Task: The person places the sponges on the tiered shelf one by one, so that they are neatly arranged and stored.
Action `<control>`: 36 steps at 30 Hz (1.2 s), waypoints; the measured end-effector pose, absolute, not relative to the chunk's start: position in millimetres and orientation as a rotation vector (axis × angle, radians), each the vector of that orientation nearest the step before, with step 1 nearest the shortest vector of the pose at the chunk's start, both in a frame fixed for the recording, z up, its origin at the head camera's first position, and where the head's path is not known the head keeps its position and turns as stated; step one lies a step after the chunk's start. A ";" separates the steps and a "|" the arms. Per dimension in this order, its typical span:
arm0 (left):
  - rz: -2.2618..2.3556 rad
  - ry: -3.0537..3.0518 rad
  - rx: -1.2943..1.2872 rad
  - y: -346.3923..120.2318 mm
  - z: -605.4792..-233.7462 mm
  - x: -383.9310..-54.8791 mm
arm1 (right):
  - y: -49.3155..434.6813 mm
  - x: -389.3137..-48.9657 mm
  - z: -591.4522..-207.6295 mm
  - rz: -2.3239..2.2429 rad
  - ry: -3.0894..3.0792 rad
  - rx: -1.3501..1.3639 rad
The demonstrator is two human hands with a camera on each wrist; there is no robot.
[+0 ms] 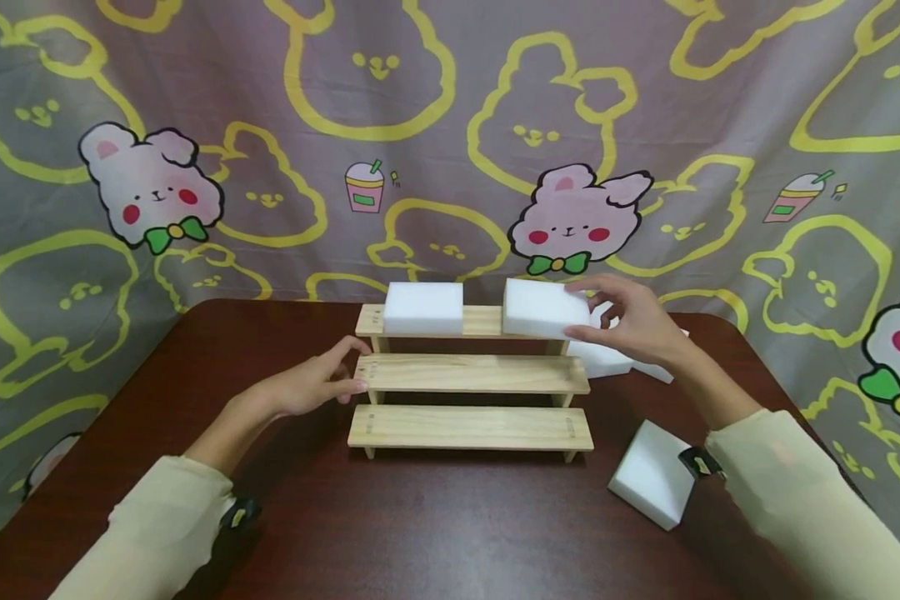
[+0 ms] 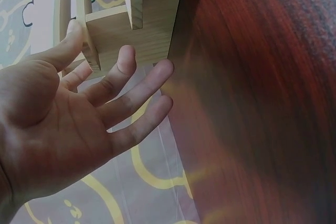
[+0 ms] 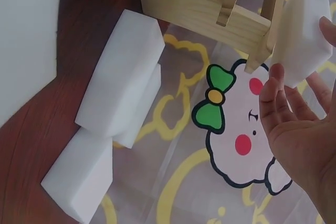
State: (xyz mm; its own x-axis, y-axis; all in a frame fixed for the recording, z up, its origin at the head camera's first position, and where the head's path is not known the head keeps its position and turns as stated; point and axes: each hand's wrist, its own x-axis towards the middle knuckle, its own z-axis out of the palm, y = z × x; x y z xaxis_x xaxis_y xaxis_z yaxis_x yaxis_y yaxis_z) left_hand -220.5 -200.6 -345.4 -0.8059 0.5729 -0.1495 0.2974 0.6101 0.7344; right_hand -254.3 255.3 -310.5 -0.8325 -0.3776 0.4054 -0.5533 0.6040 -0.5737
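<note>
A three-tier wooden display stand (image 1: pixel 472 375) stands on the table. One white foam block (image 1: pixel 423 308) sits at the left of its top tier. Toward the right end of that tier, my right hand (image 1: pixel 630 317) holds a second white foam block (image 1: pixel 543 307) between thumb and fingers. In the right wrist view this block (image 3: pixel 304 32) is by the end of the top board. My left hand (image 1: pixel 311 385) pinches the left end of the middle tier with thumb and index finger. The left wrist view shows its other fingers (image 2: pixel 134 98) spread loosely beside the stand's side panel.
Several more foam blocks lie on the dark red table (image 1: pixel 450 525). A single block (image 1: pixel 654 475) is at the front right, below my right wrist. A small pile (image 3: pixel 121 77) lies right of the stand, partly hidden by my hand. A patterned curtain (image 1: pixel 435 150) hangs behind.
</note>
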 end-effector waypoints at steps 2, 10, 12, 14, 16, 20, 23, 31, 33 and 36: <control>1.025 2.468 0.696 -200.4 -345.1 -220.2 | 253.5 -255.5 -310.1 1.054 -2.583 0.775; 1.029 2.473 0.713 -200.7 -344.7 -220.5 | 248.2 -258.6 -310.0 1.061 -2.574 0.806; 1.029 2.475 0.723 -200.9 -344.9 -221.3 | 247.1 -259.1 -309.8 1.062 -2.574 0.808; 1.026 2.479 0.731 -201.0 -344.8 -222.2 | 246.2 -259.8 -309.8 1.066 -2.573 0.808; 1.025 2.482 0.738 -201.0 -344.8 -223.0 | 245.4 -260.6 -310.0 1.067 -2.573 0.812; 1.018 2.487 0.735 -201.3 -344.5 -223.1 | 244.2 -261.8 -310.4 1.063 -2.577 0.820; 1.019 2.482 0.729 -201.5 -344.5 -222.2 | 243.6 -262.4 -310.2 1.057 -2.583 0.823; 1.032 2.482 0.720 -200.8 -345.1 -221.7 | 242.0 -264.7 -309.1 1.047 -2.605 0.825; 1.034 2.486 0.723 -200.8 -345.3 -222.0 | 241.8 -265.7 -309.6 1.037 -2.612 0.823; 1.038 2.487 0.723 -200.7 -345.6 -222.2 | 241.4 -266.5 -309.9 1.030 -2.620 0.823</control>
